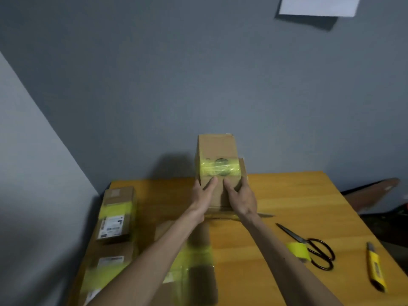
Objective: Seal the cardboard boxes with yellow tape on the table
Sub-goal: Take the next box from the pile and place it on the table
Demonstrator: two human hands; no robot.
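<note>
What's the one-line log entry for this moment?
left hand, right hand: gripping taped cardboard box | tape roll, scissors: lying on table

Dim, flat indoor light; cardboard box [217, 149] in the hands [202, 196] [242, 199] throws soft shadow left onto wall [173, 165]. Taped boxes [194, 279] nearer than hands motion-blurred (labels unreadable); frame edges bend.

A single head-worn wide-angle view looks forward and down from close above the yellow-brown wooden counter [287, 195], facing the plain grey wall [198, 74] behind it.
</note>
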